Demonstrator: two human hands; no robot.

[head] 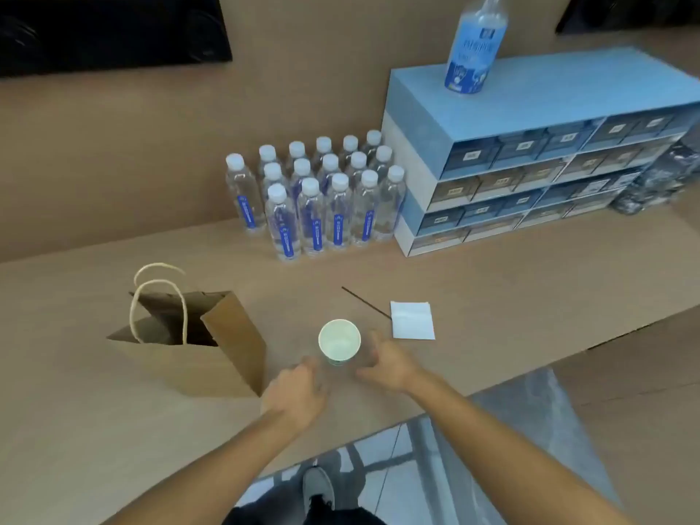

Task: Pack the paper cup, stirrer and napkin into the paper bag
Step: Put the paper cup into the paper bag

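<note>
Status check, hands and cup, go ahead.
Left hand and right hand open, flanking upright paper cup. Nothing packed. Path to paper bag clear.

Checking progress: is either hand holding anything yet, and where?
Nothing held: left hand and right hand are open beside the paper cup.

Head view, apparently steeply downward.

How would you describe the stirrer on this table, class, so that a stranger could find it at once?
Start at the open paper bag on the wooden table and look right, past the paper cup. There, a thin dark stirrer lies flat, one end meeting the white napkin. It is the only slim, dark stick among these paper items.
</note>
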